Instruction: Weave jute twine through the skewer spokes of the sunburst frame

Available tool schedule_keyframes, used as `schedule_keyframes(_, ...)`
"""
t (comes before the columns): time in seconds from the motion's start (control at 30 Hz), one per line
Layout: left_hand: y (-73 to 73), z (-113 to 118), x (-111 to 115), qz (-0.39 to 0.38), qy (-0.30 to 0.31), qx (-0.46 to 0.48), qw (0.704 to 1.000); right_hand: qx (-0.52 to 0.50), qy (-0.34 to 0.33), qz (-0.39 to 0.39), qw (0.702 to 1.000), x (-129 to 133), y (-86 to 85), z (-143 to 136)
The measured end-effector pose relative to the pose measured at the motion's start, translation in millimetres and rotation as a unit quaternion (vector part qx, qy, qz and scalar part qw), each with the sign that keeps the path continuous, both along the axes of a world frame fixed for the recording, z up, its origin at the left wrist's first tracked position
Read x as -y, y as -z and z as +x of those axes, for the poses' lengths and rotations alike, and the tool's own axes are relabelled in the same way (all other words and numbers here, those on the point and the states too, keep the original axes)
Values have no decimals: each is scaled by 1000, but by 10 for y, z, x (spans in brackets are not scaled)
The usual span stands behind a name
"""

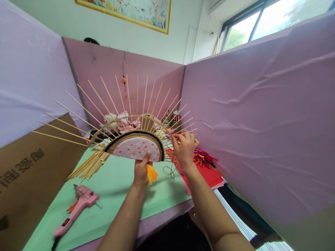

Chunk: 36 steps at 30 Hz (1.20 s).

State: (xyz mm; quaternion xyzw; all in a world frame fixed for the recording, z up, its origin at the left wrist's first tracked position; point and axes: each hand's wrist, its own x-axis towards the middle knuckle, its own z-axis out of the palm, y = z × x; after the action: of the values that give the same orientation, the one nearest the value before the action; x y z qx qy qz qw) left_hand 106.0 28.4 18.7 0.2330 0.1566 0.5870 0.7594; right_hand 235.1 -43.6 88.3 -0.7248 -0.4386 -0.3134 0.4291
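A half-round fan (pixel 137 148) with a pink-dotted white face, a black and tan curved border and many thin sticks radiating outward is held above the table. My left hand (pixel 142 170) grips it at the lower middle, thumb on the face, with a yellow tassel (pixel 151 174) hanging beside the fingers. At the fan's right side my right hand (pixel 185 148) has its fingers closed around a thin twine (pixel 170 171), whose loose loops hang below. An arc of twine (pixel 136 116) runs across the sticks farther out from the border.
On the green tabletop (pixel 117 198), a pink glue gun (pixel 78 207) lies at left, near a bundle of thin sticks (pixel 90 165). Red sheets (pixel 209 174) and coloured strips (pixel 205 157) lie at right. A cardboard sheet (pixel 34 167) stands left; pink partitions (pixel 157 73) enclose the table.
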Motion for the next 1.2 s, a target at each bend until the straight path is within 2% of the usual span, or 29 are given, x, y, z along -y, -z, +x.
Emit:
schedule_keyframes(0.27, 28, 6, -9, 6, -3, 2, 1000, -6, 35, -7, 999, -59, -7, -28)
schedule_keyframes(0.63, -17, 0, -12, 6, -16, 14, 1000, -5, -5, 16, 1000, 15, -10, -21)
schedule_keyframes(1.0, 56, 11, -36, 14, -9, 0, 1000, -2, 22, 9, 1000, -82, 21, -8)
schedule_keyframes(1.2, 25, 3, -22, 7, -11, 5, 1000, -14, 7, 0, 1000, -44, 53, -3)
